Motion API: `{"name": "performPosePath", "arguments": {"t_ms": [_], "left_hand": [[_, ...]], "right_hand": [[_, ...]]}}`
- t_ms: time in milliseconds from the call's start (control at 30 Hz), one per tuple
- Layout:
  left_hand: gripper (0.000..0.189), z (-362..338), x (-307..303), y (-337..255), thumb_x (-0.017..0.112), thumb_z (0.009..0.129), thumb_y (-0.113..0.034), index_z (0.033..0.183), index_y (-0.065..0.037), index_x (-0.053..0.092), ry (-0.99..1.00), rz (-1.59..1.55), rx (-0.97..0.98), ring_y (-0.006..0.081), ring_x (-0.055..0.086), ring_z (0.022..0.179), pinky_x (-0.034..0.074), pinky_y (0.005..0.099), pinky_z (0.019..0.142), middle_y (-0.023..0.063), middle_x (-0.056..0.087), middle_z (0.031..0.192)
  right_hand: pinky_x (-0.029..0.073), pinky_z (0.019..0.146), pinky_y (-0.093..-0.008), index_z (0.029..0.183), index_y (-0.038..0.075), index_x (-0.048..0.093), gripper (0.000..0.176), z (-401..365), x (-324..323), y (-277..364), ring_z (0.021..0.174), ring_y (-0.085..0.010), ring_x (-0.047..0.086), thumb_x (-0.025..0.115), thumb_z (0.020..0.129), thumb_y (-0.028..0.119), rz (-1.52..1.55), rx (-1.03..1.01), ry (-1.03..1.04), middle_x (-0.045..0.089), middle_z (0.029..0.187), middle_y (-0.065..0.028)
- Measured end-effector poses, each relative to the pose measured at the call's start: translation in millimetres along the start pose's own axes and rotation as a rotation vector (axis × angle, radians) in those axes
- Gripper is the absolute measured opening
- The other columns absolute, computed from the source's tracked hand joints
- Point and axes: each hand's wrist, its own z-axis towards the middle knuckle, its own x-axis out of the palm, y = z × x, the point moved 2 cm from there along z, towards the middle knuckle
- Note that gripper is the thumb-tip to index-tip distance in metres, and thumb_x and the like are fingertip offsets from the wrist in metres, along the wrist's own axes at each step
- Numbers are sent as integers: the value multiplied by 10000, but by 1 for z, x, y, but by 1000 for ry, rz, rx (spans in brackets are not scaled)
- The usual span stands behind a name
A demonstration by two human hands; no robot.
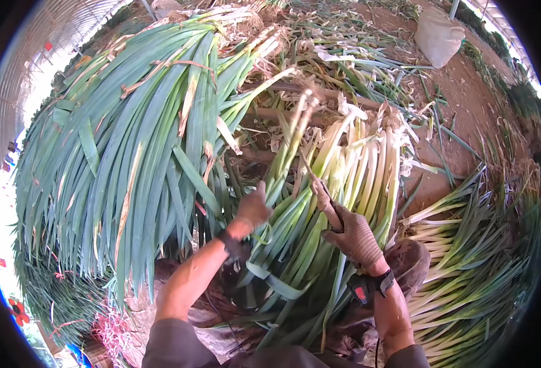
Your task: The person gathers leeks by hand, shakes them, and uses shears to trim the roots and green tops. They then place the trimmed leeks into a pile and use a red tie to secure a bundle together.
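My left hand (253,210), in a glove, is closed around a green onion (292,136); its pale root end points up and away and is blurred. In my gloved right hand (353,236) is a knife (308,165), its narrow dark blade pointing up toward that stalk, one finger stretched along it. Beneath and between both hands lies a bunch of trimmed green onions (359,159), white ends away from me and green leaves over my lap. The big heap of long-leaved green onions (154,129) rises just left of my left hand.
More green onions (460,264) are laid out in a row on the right. Peeled leaves and scraps (356,67) litter the earth floor beyond. A pale sack (440,37) stands at the back right. Pink ties (112,331) lie at the lower left.
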Motion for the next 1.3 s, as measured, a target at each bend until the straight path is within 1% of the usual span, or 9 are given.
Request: {"name": "performPosePath", "arguments": {"t_ms": [167,200,300,333,467,500,667,767,1300], "left_hand": [[583,-86,-9,10,685,707,-119,1239,6,484,7,-264,42,428,648,965,516,439,861,279,659,991],[612,-96,-18,6,714,696,-117,1258,21,515,56,-452,-34,331,671,933,520,373,865,224,673,1004],[546,-118,-19,-1,707,735,-64,1254,2,554,179,-865,-43,176,612,950,493,301,901,70,654,1071],[519,-127,-20,-6,695,748,-56,1249,-7,569,203,-868,-51,134,599,928,492,264,879,24,641,1062],[457,-126,-37,-12,689,778,-90,1222,-22,602,251,-981,-165,123,614,887,511,268,831,20,656,1022],[423,-112,-22,9,686,800,-101,1208,-23,608,301,-1246,-100,122,628,877,523,276,815,21,664,1022],[394,-101,-13,27,710,806,-77,1179,5,613,314,-1468,-138,125,632,834,532,272,775,47,674,1006],[346,-98,-10,33,706,842,-88,1165,7,627,256,-1309,-137,119,633,822,531,272,763,45,684,998],[297,-95,0,44,723,886,-124,1150,-2,661,222,-1459,-151,109,627,795,525,273,711,26,688,967]], "right_hand": [[527,785,-406,1353,-26,504,684,-32,12,-1,844,-387,683,759,740,141,70,19,-99,659,897,-278],[528,789,-401,1356,-26,500,690,-40,17,1,849,-386,684,760,740,142,55,32,-97,660,905,-277],[531,801,-398,1362,-22,491,704,-59,33,9,874,-384,686,765,736,144,33,44,-79,666,938,-280],[532,801,-400,1362,-21,490,703,-61,42,5,875,-383,687,764,737,146,60,37,-94,665,939,-283],[526,782,-423,1315,-14,515,643,-63,44,31,874,-418,668,757,744,153,-2,146,-22,652,917,-284],[525,777,-428,1304,-12,522,627,-65,45,33,873,-427,662,755,746,155,-62,153,3,651,914,-283],[519,787,-464,1320,-4,500,645,-79,64,36,897,-458,643,735,739,153,-129,70,49,652,903,-289],[517,797,-478,1316,-13,495,653,-81,84,28,907,-463,640,735,733,158,-177,49,41,646,906,-306],[506,821,-507,1201,-6,549,531,-19,103,34,938,-465,633,729,730,159,-289,138,-39,663,940,-287]]}}
